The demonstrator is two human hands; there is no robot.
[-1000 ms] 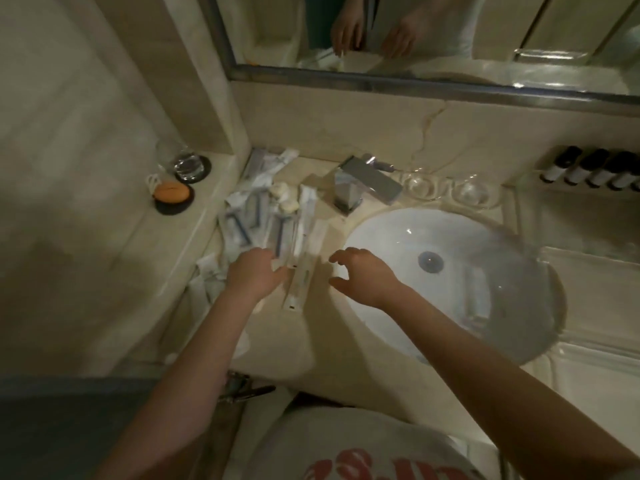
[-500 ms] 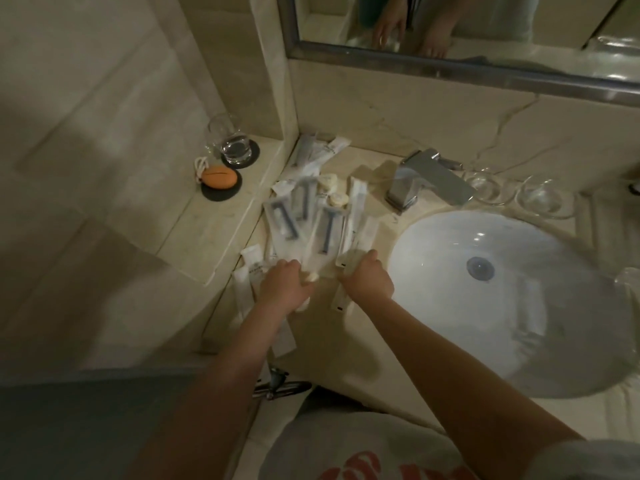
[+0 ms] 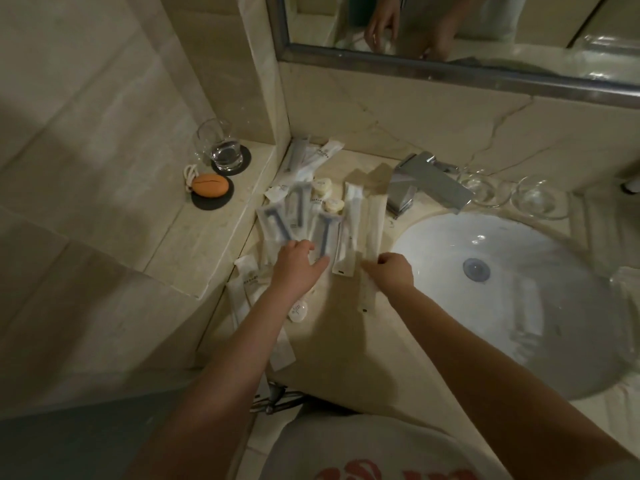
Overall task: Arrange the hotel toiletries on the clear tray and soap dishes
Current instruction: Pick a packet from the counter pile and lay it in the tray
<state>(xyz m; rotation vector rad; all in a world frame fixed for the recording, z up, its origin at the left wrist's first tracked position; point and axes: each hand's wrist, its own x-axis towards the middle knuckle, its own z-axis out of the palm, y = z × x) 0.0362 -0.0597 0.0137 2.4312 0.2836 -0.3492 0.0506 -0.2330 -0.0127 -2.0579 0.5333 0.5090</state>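
**Both hands at the heap of packets beside the basin**

The heap of toiletries (image 3: 311, 209) lay on the stone counter at about ten o'clock from the basin (image 3: 502, 306), between the raised side ledge and the tap (image 3: 427, 183); it was made up of razor packets (image 3: 277, 225), long white sleeves and small round wrapped pieces (image 3: 334, 204); one more round piece (image 3: 298, 310) sat at the six o'clock end of the heap, just beside the left forearm

The left hand (image 3: 298, 268) rested on the near ends of the razor packets with its fingers loosely spread and gripping nothing; the right hand (image 3: 393, 275) was curled, pinching a long white packet (image 3: 367, 297) that ran out from under it toward six o'clock, at the nine o'clock rim of the basin

Two clear soap dishes (image 3: 538, 199) stood side by side at twelve o'clock from the basin, just right of the tap, both with nothing visible in them; on the ledge at nine o'clock from the heap a glass of water (image 3: 223, 150) and an orange oval thing (image 3: 210, 184) each sat on a dark coaster; the mirror (image 3: 450, 67) hung above the tap
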